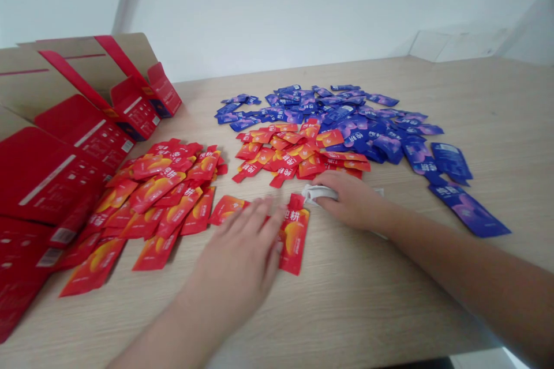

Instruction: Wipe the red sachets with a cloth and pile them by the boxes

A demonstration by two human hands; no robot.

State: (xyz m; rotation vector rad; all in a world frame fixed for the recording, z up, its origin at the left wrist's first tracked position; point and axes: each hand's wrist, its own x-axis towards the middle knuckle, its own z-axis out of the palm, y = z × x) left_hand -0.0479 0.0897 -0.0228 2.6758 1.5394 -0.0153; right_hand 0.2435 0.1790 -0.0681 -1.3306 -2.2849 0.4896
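My left hand [242, 248] lies flat with its fingers stretched out, over a few red sachets at the middle of the table. One red sachet [296, 236] shows beside its fingertips, and another red sachet [227, 209] pokes out at its upper left. My right hand [346, 199] is closed around a crumpled white tissue or cloth [315, 194], close to the front of a red sachet pile [288, 153]. Part of the white piece is hidden under the hand.
Red cartons [64, 167] with open flaps line the left side. A larger heap of red sachets [160, 190] lies before them. Many blue sachets [346, 121] spread across the back, with some trailing right. The wooden table [346, 311] meets a white wall [281, 17].
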